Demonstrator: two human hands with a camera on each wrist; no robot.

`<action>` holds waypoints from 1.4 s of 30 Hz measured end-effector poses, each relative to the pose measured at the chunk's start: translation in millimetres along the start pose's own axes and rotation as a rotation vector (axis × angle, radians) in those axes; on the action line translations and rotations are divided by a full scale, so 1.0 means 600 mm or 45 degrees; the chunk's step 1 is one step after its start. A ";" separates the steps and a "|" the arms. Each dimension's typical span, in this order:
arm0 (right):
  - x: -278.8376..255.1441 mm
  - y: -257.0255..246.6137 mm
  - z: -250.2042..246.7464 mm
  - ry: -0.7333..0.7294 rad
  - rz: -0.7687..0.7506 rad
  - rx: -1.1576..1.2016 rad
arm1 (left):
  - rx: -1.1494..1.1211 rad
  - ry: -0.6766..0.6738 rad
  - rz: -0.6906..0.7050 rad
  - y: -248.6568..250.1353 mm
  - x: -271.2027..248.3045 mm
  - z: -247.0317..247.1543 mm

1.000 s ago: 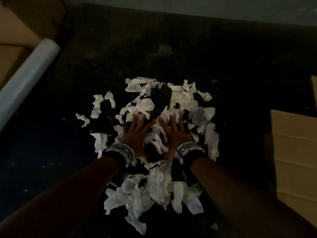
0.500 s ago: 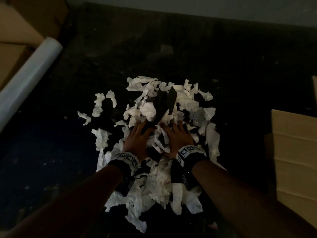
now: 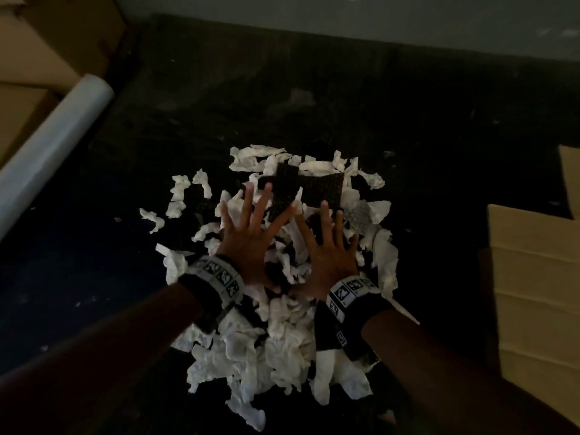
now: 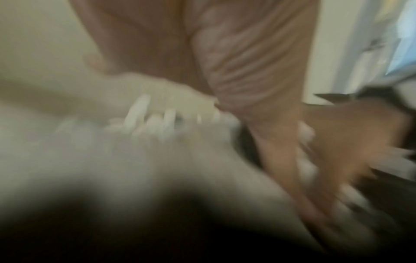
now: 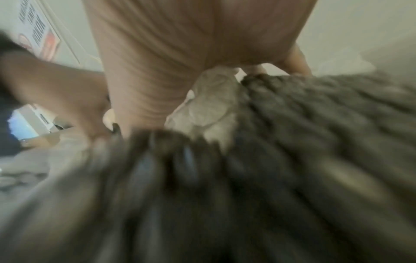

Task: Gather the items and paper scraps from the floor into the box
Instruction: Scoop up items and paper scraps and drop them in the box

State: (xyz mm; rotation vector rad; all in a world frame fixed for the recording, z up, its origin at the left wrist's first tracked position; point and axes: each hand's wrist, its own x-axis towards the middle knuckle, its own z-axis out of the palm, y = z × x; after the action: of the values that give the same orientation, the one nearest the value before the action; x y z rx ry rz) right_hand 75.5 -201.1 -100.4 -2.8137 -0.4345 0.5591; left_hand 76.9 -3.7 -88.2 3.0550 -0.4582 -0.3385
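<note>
A heap of white torn paper scraps [image 3: 282, 346] lies on the dark floor in the head view. Dark textured pieces [image 3: 323, 189] sit on top at the far side, and a grey bubbly piece [image 3: 357, 215] lies at the right. My left hand [image 3: 251, 233] and right hand [image 3: 329, 249] lie side by side on the heap, palms down, fingers straight and spread. Neither holds anything. Both wrist views are blurred: white scraps [image 4: 157, 115] under the left palm, a dark textured piece [image 5: 292, 142] under the right. The cardboard box [image 3: 533, 277] stands at the right.
A white roll [image 3: 47, 152] leans at the left beside brown cardboard [image 3: 47, 36]. A light wall [image 3: 345, 17] runs along the far side. Stray scraps [image 3: 179, 196] lie on the bare dark floor [image 3: 408, 120] left of the heap.
Both hands curled into the heap half a second ago, then stretched out again and reached farther forward. The dark pieces on top shifted and now lie flatter and wider.
</note>
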 end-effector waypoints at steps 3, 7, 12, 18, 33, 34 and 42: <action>0.013 -0.004 -0.007 -0.048 0.018 -0.005 | 0.129 -0.191 0.087 -0.020 0.059 -0.022; 0.042 0.003 -0.005 -0.128 0.041 -0.074 | -0.026 -0.471 0.083 -0.049 0.110 -0.014; 0.081 0.021 0.002 -0.190 0.010 -0.079 | -0.115 -0.611 0.065 -0.062 0.095 0.031; 0.094 0.037 0.027 -0.394 -0.040 -0.146 | -0.092 -0.631 0.059 -0.048 0.027 0.032; 0.046 0.045 0.076 -0.186 -0.088 -0.023 | -0.242 -0.269 -0.096 -0.013 -0.012 0.101; 0.044 0.044 0.078 -0.173 -0.087 -0.011 | -0.269 -0.238 -0.115 -0.009 -0.015 0.101; 0.037 0.025 0.082 -0.075 -0.125 -0.011 | -0.362 -0.179 -0.242 0.009 -0.020 0.102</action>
State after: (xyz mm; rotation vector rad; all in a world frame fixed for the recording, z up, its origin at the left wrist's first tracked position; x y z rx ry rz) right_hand 79.0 -199.2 -156.2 -2.7718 -0.5839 0.6219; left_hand 51.0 -5.4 -144.8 2.8106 -0.1091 -0.5745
